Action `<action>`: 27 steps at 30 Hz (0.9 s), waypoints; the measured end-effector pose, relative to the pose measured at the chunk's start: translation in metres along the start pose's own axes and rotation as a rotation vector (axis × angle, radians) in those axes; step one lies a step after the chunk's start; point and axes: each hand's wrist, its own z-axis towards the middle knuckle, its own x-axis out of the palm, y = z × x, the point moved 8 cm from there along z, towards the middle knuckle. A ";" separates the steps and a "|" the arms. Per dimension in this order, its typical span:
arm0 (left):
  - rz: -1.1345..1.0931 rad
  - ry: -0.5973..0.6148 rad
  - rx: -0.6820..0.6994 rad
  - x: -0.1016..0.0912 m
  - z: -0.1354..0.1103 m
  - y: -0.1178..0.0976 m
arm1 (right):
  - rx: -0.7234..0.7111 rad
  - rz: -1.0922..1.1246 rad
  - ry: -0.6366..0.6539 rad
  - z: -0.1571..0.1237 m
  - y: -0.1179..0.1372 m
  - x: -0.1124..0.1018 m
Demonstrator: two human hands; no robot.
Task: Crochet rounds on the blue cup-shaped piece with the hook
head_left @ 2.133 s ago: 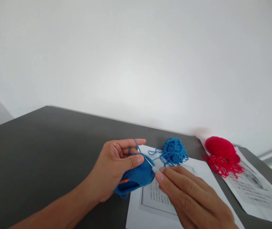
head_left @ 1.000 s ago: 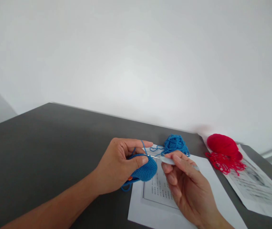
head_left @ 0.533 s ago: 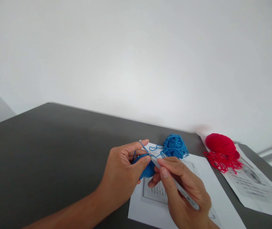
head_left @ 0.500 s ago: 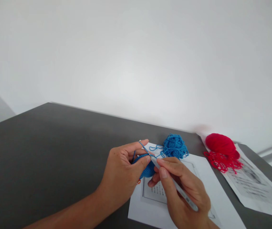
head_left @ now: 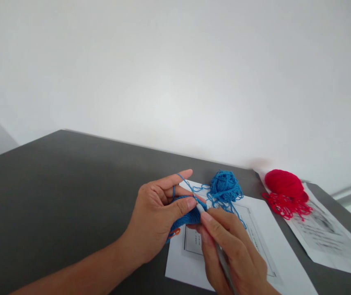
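Between thumb and fingers, my left hand (head_left: 153, 213) pinches a blue crocheted piece (head_left: 186, 217). A strand of blue yarn runs over its raised index finger down to the work. An orange stitch marker (head_left: 174, 233) hangs at the lower left edge of the piece. My right hand (head_left: 233, 246) is closed around a grey crochet hook (head_left: 223, 262), held like a pen, its tip at the top edge of the blue work beside my left thumb. Just beyond my hands lies a tangled ball of blue yarn (head_left: 225, 186), loose strands trailing from it.
Under my hands a white printed sheet (head_left: 274, 229) lies on the dark table (head_left: 71, 196). To the right, a red yarn ball (head_left: 284, 186) with loose loops rests on another printed sheet (head_left: 332, 246). A white wall (head_left: 163, 82) rises behind the table.
My left index finger has lifted, drawing the strand up. My right hand has turned the hook steeper and moved slightly lower. More of the blue piece and the orange marker shows.
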 end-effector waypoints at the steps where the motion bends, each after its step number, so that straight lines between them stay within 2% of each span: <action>1: -0.007 0.020 -0.004 0.000 0.000 -0.001 | -0.011 -0.004 0.010 0.000 0.000 -0.001; 8: 0.044 0.093 -0.002 -0.003 -0.001 -0.016 | -0.024 0.250 0.107 0.012 -0.010 -0.006; 13: 0.065 0.104 -0.060 -0.004 0.004 -0.015 | 0.008 0.354 0.129 0.025 -0.018 -0.013; 21: 0.171 0.135 -0.161 -0.009 0.007 -0.008 | 0.075 0.419 0.188 0.032 -0.039 -0.022; 27: 0.192 0.135 -0.197 -0.012 0.009 -0.007 | 0.076 0.424 0.206 0.033 -0.045 -0.027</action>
